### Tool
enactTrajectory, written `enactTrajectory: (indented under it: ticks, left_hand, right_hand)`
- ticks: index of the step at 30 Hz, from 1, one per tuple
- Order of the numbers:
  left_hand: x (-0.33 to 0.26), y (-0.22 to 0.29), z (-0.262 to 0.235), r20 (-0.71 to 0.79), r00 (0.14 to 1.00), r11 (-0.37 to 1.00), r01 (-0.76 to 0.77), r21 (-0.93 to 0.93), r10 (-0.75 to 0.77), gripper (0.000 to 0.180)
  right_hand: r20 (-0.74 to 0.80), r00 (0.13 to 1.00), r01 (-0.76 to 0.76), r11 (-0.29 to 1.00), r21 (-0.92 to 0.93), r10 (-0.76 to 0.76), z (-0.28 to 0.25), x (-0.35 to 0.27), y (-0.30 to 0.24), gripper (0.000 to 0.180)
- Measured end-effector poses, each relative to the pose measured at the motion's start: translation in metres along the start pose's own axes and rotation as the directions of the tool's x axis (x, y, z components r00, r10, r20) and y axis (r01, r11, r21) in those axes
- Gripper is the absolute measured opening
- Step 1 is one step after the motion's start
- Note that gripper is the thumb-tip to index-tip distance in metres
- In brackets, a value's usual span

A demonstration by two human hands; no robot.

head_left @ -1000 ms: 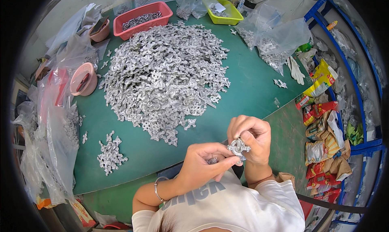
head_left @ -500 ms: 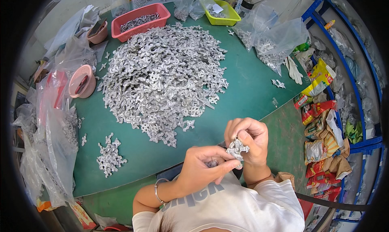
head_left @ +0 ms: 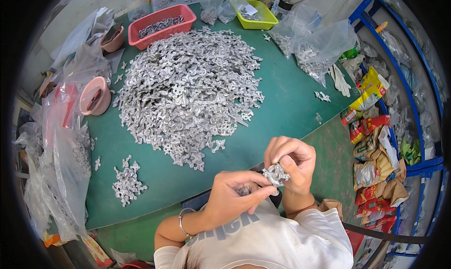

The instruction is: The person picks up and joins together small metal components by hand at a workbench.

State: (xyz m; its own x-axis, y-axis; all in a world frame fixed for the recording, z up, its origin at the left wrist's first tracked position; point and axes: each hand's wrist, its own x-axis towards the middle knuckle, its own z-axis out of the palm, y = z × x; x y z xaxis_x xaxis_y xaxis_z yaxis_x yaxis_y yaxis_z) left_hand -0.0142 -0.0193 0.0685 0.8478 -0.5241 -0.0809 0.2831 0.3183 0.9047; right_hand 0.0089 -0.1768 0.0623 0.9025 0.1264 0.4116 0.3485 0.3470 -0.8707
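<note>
From my remote view, clear plastic bags (head_left: 324,43) of silvery metal pieces sat bunched at the far right of the green table (head_left: 291,95). More clear bags (head_left: 61,161), crumpled and partly filled, hung over its left edge. A yellow snack packet (head_left: 373,88) lay just beyond the table's right edge, with a heap of red, orange and tan snack wrappers (head_left: 376,175) piled below it beside the blue rack (head_left: 423,109). A small white label (head_left: 250,9) rested in the yellow-green tray (head_left: 268,22) at the far end.
</note>
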Motion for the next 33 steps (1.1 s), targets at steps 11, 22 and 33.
enactTrajectory:
  ticks: [11,22,33]
  left_hand:
    - [0.005,-0.003,-0.005,-0.138,0.99,0.987,-0.027,-0.159,0.005,0.012]
    - [-0.004,-0.001,-0.019,-0.277,0.96,0.992,-0.079,-0.096,0.05,0.018]
    - [-0.014,0.017,-0.028,-0.309,0.934,0.977,-0.131,0.167,0.178,0.018]
  right_hand:
    - [-0.017,0.981,-0.193,0.981,0.004,0.193,0.003,0.003,0.008,0.033]
    - [0.132,0.984,0.171,0.816,-0.553,-0.117,0.017,0.008,0.01,0.014]
    - [0.002,0.995,-0.102,0.974,-0.203,0.104,0.013,-0.002,0.006,0.005]
